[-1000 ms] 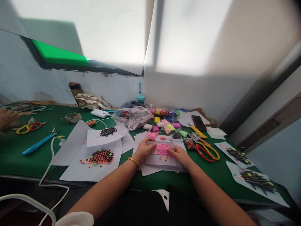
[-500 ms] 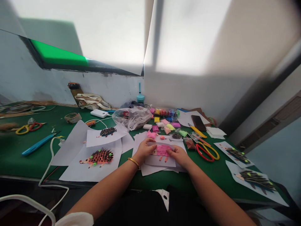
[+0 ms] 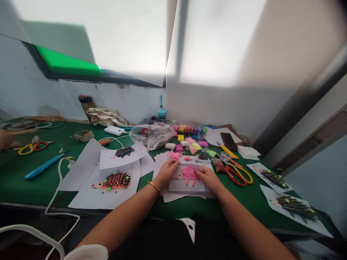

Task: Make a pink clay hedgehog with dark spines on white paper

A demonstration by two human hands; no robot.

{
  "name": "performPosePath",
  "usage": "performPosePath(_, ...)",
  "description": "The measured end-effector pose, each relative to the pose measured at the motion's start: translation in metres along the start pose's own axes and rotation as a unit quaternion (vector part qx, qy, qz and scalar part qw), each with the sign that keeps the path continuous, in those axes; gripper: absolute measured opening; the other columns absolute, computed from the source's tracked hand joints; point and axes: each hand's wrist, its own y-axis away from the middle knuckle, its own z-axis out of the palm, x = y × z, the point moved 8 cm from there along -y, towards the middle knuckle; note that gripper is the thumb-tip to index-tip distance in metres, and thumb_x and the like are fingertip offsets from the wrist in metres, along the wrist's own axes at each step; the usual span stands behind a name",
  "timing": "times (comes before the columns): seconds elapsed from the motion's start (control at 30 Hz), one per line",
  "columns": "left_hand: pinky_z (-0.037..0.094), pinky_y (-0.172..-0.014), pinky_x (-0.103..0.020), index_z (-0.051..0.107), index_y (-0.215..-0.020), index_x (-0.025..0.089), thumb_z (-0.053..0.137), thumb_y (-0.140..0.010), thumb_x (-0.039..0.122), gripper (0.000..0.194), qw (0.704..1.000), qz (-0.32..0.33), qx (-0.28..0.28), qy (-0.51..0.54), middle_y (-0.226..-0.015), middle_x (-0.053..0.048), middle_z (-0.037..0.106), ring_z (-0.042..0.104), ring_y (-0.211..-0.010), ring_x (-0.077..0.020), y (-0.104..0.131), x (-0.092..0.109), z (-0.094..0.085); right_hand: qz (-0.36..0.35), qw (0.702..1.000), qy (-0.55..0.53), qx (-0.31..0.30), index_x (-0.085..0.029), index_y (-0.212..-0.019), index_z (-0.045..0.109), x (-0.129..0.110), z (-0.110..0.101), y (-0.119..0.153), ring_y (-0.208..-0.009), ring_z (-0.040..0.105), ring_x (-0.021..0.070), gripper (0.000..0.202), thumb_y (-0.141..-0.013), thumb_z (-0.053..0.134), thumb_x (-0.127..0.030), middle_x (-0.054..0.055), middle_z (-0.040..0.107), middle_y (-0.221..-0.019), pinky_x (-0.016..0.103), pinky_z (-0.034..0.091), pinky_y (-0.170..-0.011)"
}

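A white paper card (image 3: pixel 175 186) carries a hedgehog figure with a pink clay body (image 3: pixel 189 172), a pale head and small orange-pink feet. My left hand (image 3: pixel 166 173), a gold bangle at its wrist, is closed on the card's left edge beside the head. At the other side my right hand (image 3: pixel 207 177) grips the card, its thumb resting by the right end of the pink body. Fingers behind the card are hidden. Just beyond the card lie a lump of pink clay (image 3: pixel 175 155), a small orange-pink piece (image 3: pixel 187 158) and a white pen (image 3: pixel 203 161).
Clay packets (image 3: pixel 179 148) and a clear plastic bag (image 3: pixel 157 135) lie behind. Red-and-yellow scissors (image 3: pixel 235 175), a yellow cutter (image 3: pixel 227 150) and a phone (image 3: pixel 228 141) are right. Hedgehog pictures (image 3: pixel 116 180) and a blue cutter (image 3: pixel 45 167) are left. A blurred brown shape shows at the left edge.
The card has tilted and shifted slightly right, showing more of the hedgehog's head. My left fingers have drawn back toward its edge. The blurred brown shape at far left has moved.
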Motion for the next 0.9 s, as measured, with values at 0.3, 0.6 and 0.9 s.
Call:
performPosePath(0.3,0.045,-0.069,-0.025,0.066,-0.089,0.016,0.066,-0.075,0.052,0.039,0.995,-0.034,0.004,0.095,-0.087,-0.004,0.065,0.057,-0.081,-0.0174,-0.003,-0.006,-0.003,-0.051,0.999,-0.003,0.008,-0.018,-0.077,0.061,-0.007,-0.007,-0.001,-0.063,0.058,0.0189,0.049,-0.079,0.055,-0.067,0.002,0.065,-0.068,0.028,0.042,-0.056)
performPosePath(0.6,0.046,-0.07,-0.025,0.067,-0.087,0.016,0.071,-0.072,0.049,0.037,0.993,-0.038,-0.001,0.113,-0.087,-0.004,0.067,0.06,-0.079,-0.0169,-0.004,-0.008,-0.004,-0.033,0.999,-0.001,-0.013,-0.018,-0.094,0.068,-0.005,0.0,0.0,-0.067,0.059,0.0188,0.042,-0.076,0.065,-0.056,0.003,0.07,-0.08,0.028,0.043,-0.059)
performPosePath(0.9,0.046,-0.076,-0.028,0.072,-0.091,0.019,0.075,-0.068,0.047,0.036,0.986,0.033,-0.14,-0.088,-0.092,-0.007,0.07,0.063,-0.084,-0.0207,-0.022,0.033,0.007,-0.06,0.993,0.095,-0.026,-0.017,-0.082,0.068,-0.013,0.003,0.0,-0.067,0.055,0.0189,0.043,-0.075,0.061,-0.059,0.002,0.065,-0.071,0.028,0.041,-0.059)
